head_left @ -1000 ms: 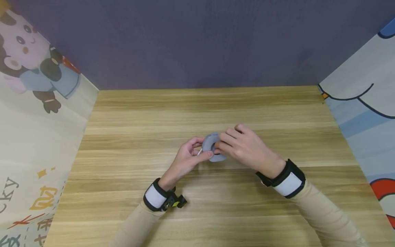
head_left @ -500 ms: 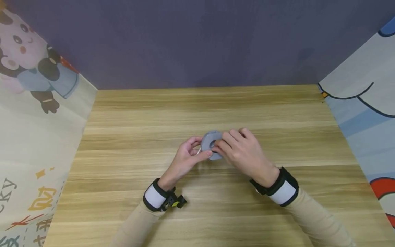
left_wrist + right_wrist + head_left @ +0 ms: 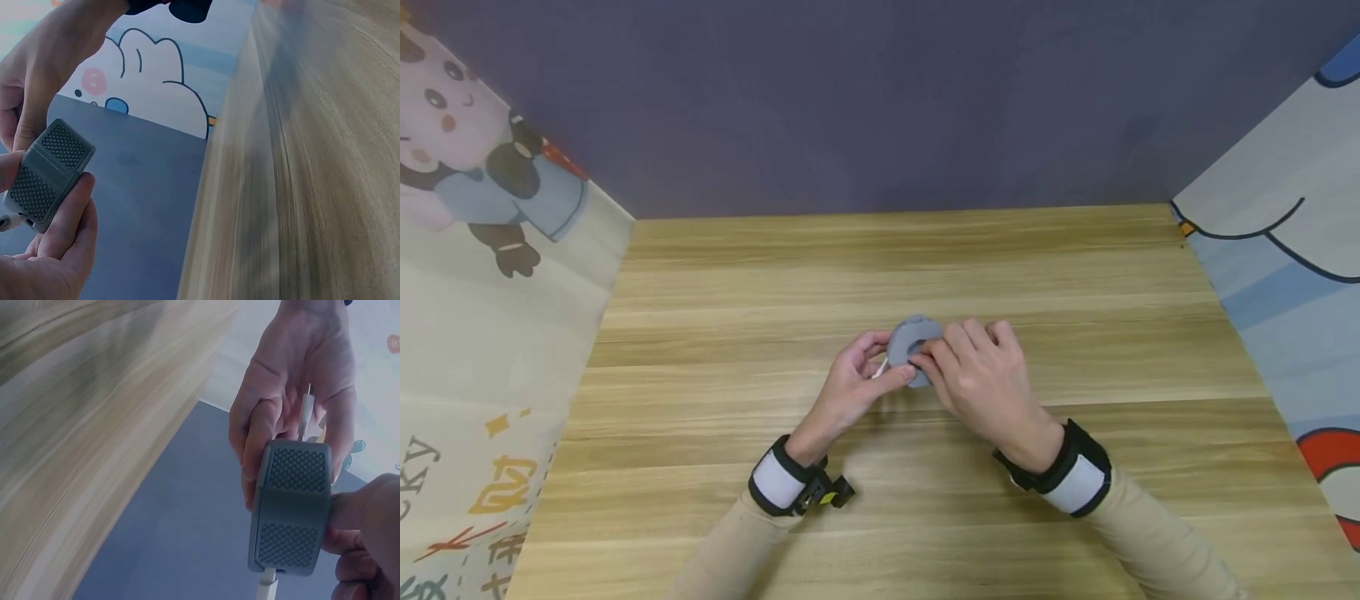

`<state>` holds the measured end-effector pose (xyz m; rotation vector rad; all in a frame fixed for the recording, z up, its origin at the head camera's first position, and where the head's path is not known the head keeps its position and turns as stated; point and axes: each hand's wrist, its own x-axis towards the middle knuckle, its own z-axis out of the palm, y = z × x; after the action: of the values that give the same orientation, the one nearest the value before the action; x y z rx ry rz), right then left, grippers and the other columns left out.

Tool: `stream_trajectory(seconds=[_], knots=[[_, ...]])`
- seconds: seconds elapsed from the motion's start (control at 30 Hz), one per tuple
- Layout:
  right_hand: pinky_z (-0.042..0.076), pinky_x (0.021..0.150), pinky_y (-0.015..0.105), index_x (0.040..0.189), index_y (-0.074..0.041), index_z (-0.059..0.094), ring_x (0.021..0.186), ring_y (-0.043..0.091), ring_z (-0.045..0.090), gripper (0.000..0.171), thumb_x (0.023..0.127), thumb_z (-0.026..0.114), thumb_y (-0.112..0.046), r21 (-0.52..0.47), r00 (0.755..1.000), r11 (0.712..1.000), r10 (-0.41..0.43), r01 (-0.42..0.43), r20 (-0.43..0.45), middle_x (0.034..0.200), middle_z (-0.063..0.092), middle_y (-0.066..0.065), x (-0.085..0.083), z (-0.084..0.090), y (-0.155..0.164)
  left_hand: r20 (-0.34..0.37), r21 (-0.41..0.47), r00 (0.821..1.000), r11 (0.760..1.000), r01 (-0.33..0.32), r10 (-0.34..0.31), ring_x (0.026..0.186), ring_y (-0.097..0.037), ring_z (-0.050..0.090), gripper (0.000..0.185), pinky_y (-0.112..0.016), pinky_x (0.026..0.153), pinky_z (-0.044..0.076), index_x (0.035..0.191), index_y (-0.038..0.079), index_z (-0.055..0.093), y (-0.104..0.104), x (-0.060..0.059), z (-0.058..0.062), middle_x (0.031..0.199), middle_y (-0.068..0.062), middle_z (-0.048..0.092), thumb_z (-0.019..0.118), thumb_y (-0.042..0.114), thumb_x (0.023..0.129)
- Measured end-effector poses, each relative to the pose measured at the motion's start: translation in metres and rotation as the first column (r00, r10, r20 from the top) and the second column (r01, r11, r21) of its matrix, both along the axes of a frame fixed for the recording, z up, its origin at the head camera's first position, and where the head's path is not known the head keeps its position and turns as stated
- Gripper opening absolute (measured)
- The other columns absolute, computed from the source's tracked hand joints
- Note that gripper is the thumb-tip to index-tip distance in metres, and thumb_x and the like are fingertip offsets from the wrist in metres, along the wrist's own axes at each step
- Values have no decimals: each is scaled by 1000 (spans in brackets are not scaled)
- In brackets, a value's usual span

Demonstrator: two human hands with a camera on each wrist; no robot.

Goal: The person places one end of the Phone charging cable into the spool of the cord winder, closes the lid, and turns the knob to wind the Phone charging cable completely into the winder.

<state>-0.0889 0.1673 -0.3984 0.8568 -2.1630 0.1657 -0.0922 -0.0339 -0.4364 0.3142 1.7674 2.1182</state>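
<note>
Both hands hold a small round grey case with a dark middle hole, just above the wooden table. My left hand pinches its left side between thumb and fingers. My right hand grips its right side, with the fingers curled over it. The right wrist view shows the case's dotted grey rim, and thin white cable ends stick out at its top and bottom. In the left wrist view the case sits between my left thumb and fingers.
Printed cartoon panels stand along the left side and the right side of the table. A dark purple wall closes the back. I wear black and white bands on both wrists.
My right wrist and forearm have swung left and nearer to me. The right fingers have slid slightly along the case. The left hand and the case have barely moved.
</note>
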Motion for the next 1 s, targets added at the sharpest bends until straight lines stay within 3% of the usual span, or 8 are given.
stream_trajectory(seconds=[0.6, 0.87, 1.0], knots=[[36, 61, 41, 75, -1, 64, 63, 28, 52, 41, 105, 59, -28, -36, 997, 996, -79, 80, 15, 70, 55, 10, 8, -4, -7, -35, -21, 999, 999, -35, 34, 98, -7, 71, 49, -21, 83, 58, 139, -6, 52, 2, 2, -3, 140, -23, 57, 69, 3, 94], [36, 62, 40, 79, -4, 69, 65, 27, 54, 40, 106, 59, -33, -73, 996, 997, 25, -19, 84, 75, 58, 8, 2, -6, -1, -47, -84, 998, 995, -56, 52, 87, -5, 73, 50, -17, 70, 54, 138, -6, 53, -1, 0, -4, 137, -25, 59, 70, 5, 93], [38, 64, 39, 88, -6, 70, 71, 26, 56, 39, 105, 59, -39, -79, 980, 994, 88, -75, 176, 83, 61, 8, -3, -6, 4, -33, -108, 998, 993, -52, 48, 81, -4, 71, 51, -16, 59, 47, 139, -6, 54, -3, -1, -4, 138, -25, 59, 71, 7, 93]])
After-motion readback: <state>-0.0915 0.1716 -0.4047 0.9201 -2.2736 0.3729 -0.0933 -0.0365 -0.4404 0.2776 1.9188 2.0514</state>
